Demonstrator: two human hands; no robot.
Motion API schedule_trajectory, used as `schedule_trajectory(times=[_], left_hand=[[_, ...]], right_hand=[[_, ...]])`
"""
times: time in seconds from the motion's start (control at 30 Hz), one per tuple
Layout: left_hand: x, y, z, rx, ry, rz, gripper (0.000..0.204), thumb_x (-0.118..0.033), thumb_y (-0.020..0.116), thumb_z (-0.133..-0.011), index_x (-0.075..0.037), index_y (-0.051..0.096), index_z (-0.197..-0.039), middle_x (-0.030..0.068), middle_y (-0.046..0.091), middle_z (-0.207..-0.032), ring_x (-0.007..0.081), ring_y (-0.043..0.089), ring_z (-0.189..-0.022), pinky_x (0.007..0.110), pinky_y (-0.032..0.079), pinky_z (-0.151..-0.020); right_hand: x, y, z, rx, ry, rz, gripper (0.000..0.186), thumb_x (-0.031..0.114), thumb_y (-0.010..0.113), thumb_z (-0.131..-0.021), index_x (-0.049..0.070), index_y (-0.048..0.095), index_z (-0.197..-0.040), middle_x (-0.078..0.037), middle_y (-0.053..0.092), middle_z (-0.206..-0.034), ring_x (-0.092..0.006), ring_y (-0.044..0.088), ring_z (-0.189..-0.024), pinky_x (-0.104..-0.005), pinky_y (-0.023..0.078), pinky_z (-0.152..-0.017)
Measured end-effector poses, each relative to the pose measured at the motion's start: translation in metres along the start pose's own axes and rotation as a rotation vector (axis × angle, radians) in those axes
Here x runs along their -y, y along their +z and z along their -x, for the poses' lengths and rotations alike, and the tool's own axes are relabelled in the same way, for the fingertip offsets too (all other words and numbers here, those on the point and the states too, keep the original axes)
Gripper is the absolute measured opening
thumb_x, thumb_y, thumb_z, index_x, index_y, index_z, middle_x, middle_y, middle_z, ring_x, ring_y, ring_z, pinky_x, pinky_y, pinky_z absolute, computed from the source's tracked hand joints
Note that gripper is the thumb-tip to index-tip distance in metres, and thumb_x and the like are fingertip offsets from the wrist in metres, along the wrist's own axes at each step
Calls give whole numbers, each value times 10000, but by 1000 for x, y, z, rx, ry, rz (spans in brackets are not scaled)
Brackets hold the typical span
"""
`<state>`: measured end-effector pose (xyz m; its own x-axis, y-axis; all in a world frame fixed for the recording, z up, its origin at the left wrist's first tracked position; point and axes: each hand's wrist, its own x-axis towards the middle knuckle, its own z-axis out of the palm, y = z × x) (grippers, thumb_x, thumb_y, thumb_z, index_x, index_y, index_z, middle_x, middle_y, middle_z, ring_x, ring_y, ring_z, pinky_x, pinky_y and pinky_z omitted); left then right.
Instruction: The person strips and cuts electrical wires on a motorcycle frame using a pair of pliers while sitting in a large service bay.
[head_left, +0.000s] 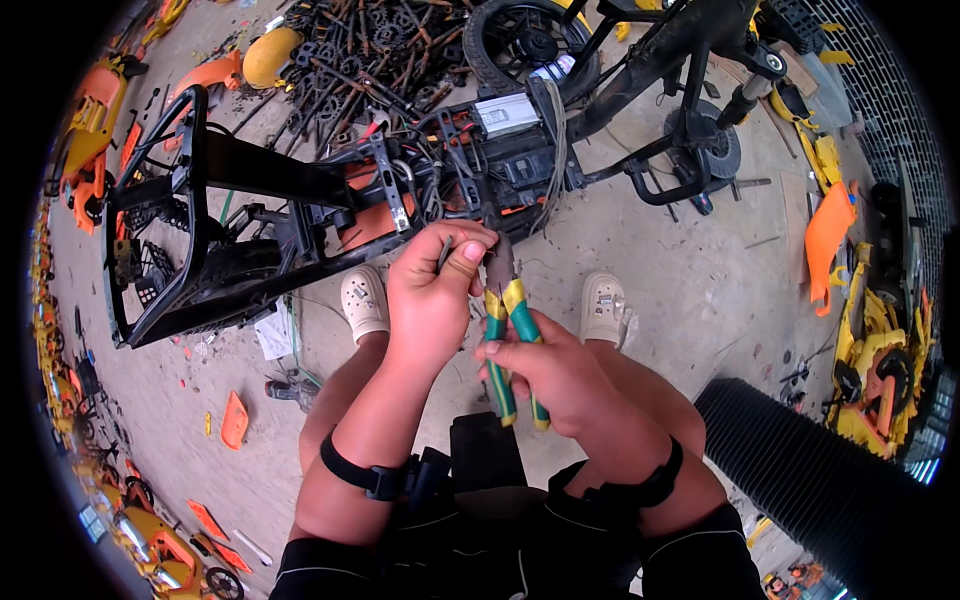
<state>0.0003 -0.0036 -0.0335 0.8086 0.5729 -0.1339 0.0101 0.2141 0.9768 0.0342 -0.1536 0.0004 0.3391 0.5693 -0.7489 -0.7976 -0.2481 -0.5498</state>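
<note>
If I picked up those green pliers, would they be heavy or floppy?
The pliers are probably heavy for their size: the head looks like thick metal. Each half seems stiff, but the handles could swing, since they appear hinged near the head.

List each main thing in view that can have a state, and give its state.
Pliers: held, handles apart; jaw opening unclear.
Right hand: closed around the pliers.
Left hand: pinching a thin dark strand.
Black vehicle frame: uncovered, wiring exposed.
Small orange panel: lying loose on the floor.
Metal parts: heaped, partly rusty.
Cream clogs: worn.
</note>
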Motion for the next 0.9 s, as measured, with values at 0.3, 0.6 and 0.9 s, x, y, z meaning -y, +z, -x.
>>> schedule_trajectory(times=[0.3, 0.6, 0.9], left_hand=[[-4, 2, 1, -50, -4, 18, 97, -59, 572, -993, 8, 635, -960, 98, 664, -1039, 60, 492, -619, 204, 426, -570], [-12, 7, -4, -110, 70, 97, 102, -73, 575, -1001, -9, 594, -924, 84, 667, -988, 53, 492, -601, 203, 415, -539], [-38, -15, -28, -176, -23, 468, 165, -202, 571, -1024, -46, 615, -992, 81, 662, -992, 49, 456, -599, 190, 334, -508]], right_hand=[[1, -1, -5, 18, -1, -48, 279, 129, 640, -920, 42, 527, -1160, -91, 642, -909, -182, 632, -749, -315, 458, -606], [8, -6, -11, -34, 4, -31, 256, 111, 621, -930, 35, 536, -1159, -88, 654, -933, -165, 638, -780, -311, 468, -647], [25, -31, 3, -453, -308, 121, 238, 94, 625, -915, 62, 546, -1138, -40, 671, -970, -115, 649, -802, -220, 383, -527]])
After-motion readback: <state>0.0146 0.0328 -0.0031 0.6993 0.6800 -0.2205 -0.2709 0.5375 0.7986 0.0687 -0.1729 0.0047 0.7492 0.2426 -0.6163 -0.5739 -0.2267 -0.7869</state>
